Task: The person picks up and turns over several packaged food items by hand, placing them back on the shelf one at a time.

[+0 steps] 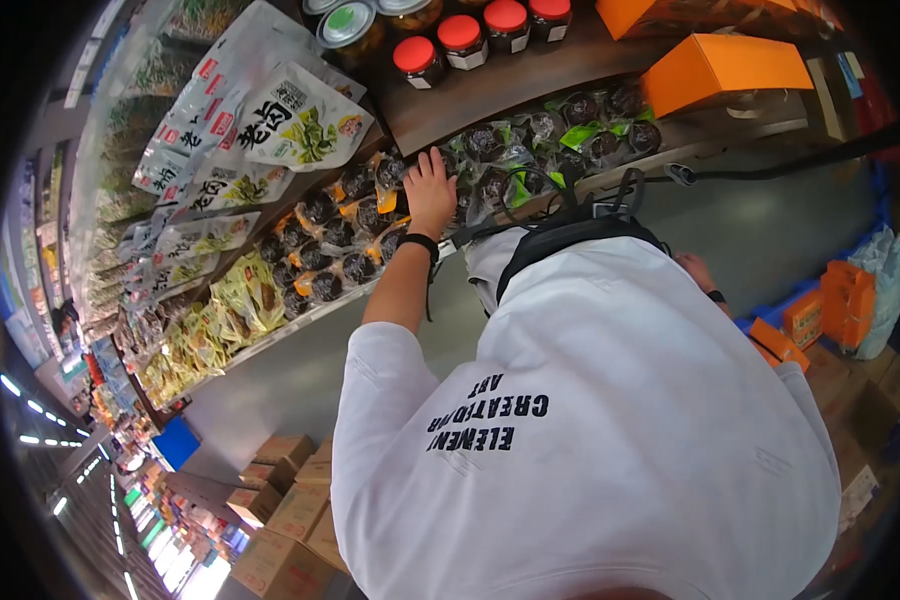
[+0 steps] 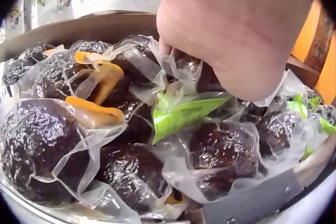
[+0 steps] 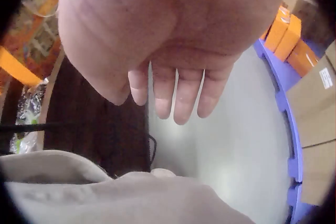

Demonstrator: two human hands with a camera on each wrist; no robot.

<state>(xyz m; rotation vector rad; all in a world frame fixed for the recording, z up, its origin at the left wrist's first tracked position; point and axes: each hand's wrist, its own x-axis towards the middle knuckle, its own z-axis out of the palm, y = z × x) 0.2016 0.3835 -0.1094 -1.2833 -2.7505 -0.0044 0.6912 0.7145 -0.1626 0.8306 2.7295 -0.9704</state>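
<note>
My left hand point(image 1: 430, 195) lies over a shelf row of dark, wrinkled round foods point(image 1: 360, 215) sealed in clear plastic. In the left wrist view that hand point(image 2: 231, 29) is right down on the packs point(image 2: 223, 150), its fingertips mostly hidden behind the palm. A green label point(image 2: 184, 111) and orange labels point(image 2: 97, 111) show among the packs. In the head view, its fingers look fairly straight and spread. Away from the shelf, my right hand point(image 3: 178, 50) hangs low with fingers extended and nothing in them; the head view shows it partly behind the white shirt point(image 1: 610, 400).
Silver printed pouches point(image 1: 300, 120) stand left of the packs, red-lidded jars point(image 1: 460, 40) behind them. An orange box point(image 1: 725, 75) sits to the right. A black cable point(image 1: 770, 172) crosses near the shelf edge. Cardboard cartons point(image 1: 290, 520) and a blue pallet point(image 3: 289, 113) stand on the floor.
</note>
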